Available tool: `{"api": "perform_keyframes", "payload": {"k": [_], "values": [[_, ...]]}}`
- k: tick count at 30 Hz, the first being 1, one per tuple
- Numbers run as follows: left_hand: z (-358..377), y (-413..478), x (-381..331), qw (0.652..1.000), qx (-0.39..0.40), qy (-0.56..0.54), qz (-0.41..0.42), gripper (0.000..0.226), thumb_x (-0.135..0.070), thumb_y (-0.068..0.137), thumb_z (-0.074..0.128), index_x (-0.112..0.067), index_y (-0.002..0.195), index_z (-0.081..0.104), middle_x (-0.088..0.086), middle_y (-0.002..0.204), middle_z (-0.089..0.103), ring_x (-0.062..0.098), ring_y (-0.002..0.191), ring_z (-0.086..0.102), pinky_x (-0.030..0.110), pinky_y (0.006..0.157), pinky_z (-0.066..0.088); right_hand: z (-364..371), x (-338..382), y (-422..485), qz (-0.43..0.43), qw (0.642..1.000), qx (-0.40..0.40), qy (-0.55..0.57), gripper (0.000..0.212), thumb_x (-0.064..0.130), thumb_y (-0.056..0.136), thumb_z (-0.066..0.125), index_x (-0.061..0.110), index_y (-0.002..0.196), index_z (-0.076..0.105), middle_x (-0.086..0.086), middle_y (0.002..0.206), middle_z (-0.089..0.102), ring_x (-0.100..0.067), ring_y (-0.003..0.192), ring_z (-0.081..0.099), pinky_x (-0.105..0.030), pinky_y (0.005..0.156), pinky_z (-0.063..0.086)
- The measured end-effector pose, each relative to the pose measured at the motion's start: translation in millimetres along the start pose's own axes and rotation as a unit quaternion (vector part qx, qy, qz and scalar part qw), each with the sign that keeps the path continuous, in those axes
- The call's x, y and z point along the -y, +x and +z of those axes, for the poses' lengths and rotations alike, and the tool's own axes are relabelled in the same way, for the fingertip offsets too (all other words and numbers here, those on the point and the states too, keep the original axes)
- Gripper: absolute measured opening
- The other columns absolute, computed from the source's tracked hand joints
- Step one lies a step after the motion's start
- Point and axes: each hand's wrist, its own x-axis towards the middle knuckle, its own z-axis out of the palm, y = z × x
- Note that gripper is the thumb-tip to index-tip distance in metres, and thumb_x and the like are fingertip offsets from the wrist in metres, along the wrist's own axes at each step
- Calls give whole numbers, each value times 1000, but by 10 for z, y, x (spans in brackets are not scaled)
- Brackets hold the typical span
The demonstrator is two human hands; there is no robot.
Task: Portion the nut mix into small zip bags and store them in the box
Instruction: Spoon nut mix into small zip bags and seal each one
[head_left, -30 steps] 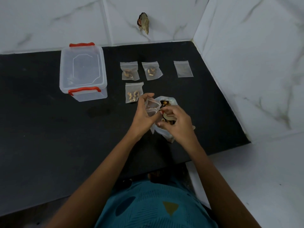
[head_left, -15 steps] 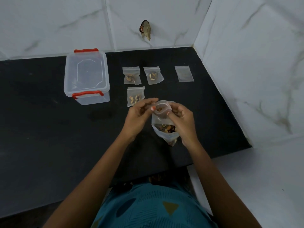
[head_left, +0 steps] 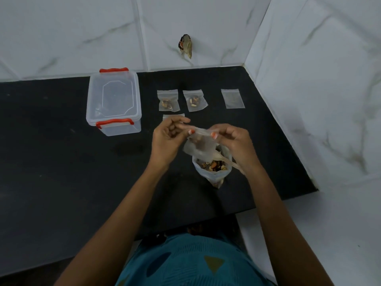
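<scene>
Hiding most of a third filled bag (head_left: 173, 116), the left hand (head_left: 168, 139) leaves only that bag's top edge showing at its twelve o'clock. The left hand and the right hand (head_left: 233, 143) each pinch, thumb against forefinger, the top edge of a small zip bag (head_left: 199, 148) stretched between them. Its film is hazy; what it holds cannot be made out. At its six o'clock the big bag of nut mix (head_left: 214, 174) stands open on the black counter (head_left: 61, 162), its far rim covered by the small zip bag. A pale spoon (head_left: 228, 162) lies in its mouth, handle passing under the right wrist. Half a second ago the small zip bag's mouth was rounded open and the third filled bag lay in full view; now the mouth is pulled flat. At ten o'clock of the hands stands a clear box (head_left: 114, 102), lid on, red clasps. At twelve o'clock lie two filled bags (head_left: 168, 100); at one o'clock, an empty bag (head_left: 232, 98). A small dark thing (head_left: 185, 46) on the tiled wall is unclear.
</scene>
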Motion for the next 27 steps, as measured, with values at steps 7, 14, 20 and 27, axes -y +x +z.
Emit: {"api": "perform_keyframes", "payload": {"k": [7, 14, 20, 27], "values": [[-27, 91, -68, 1000, -18, 0, 1, 36, 3, 80, 63, -19, 105, 49, -1, 76, 67, 9, 83, 68, 29, 80, 55, 42, 117, 97, -29, 997, -52, -55, 13, 4, 86, 59, 16, 89, 62, 4, 87, 63, 3, 78, 61, -12, 71, 49], [2, 133, -104, 998, -50, 32, 34, 37, -1, 81, 65, -23, 106, 47, -1, 83, 65, 16, 85, 68, 33, 78, 56, 100, 180, 150, -33, 998, -44, -21, 26, 3, 87, 58, 13, 110, 53, 8, 92, 63, -1, 86, 63, -19, 79, 52], [-20, 208, -164, 995, -65, 53, 57, 37, 0, 81, 65, -20, 106, 48, -9, 82, 62, 4, 83, 66, 24, 76, 56, 101, 265, 171, -39, 996, -37, -72, 15, 13, 86, 61, 27, 85, 64, 10, 82, 65, 7, 74, 61, -14, 73, 50], [-34, 262, -211, 998, -20, 26, 58, 39, 2, 79, 66, -20, 105, 47, -15, 76, 68, 6, 81, 68, 26, 79, 55, 31, 342, 232, -5, 998, -21, -67, 15, 14, 85, 62, 10, 100, 66, -4, 96, 67, -16, 92, 64, -34, 85, 54]]}}
